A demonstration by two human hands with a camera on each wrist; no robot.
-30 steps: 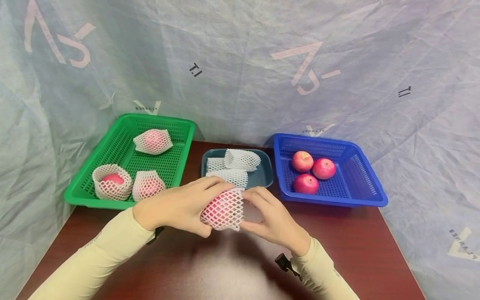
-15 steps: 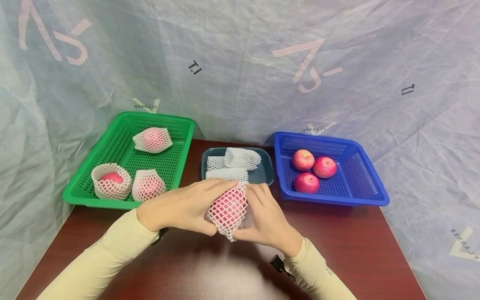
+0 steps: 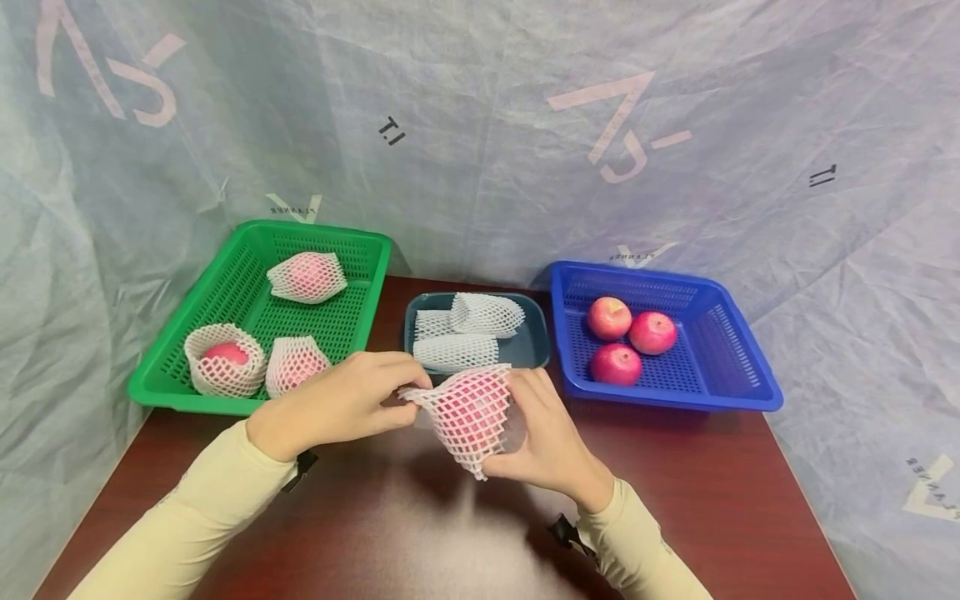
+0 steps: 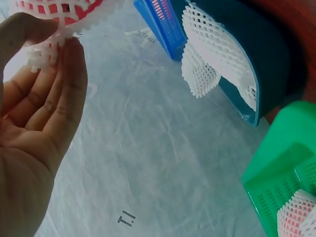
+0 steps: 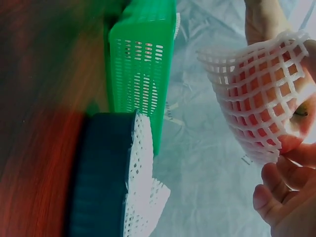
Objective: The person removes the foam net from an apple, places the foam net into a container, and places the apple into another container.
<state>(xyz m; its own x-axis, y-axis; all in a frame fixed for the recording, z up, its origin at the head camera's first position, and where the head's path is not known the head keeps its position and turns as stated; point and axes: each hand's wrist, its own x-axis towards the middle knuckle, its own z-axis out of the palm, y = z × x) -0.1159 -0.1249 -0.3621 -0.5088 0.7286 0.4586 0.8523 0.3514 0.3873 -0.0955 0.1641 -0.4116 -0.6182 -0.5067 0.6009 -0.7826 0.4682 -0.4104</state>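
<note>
A red apple is inside a white foam fruit net, held up over the middle of the table. The left hand pinches the net's gathered left end between thumb and fingers. On the other side, the right hand grips the apple, thumb below and fingers above, near the net's right opening. In the right wrist view the apple's stem end shows out of the net, beside the right hand's fingers. The net stretches widely around the fruit and tapers toward the left hand.
A green basket at left holds 3 net-wrapped apples. A dark teal tray behind the hands carries several white foam nets. At right, a blue basket holds 3 bare apples. A grey sheet hangs behind the table.
The left hand has moved from around the wrapped apple to the net's left end, which now stretches out leftward. The apple has shifted slightly right with the right hand.
</note>
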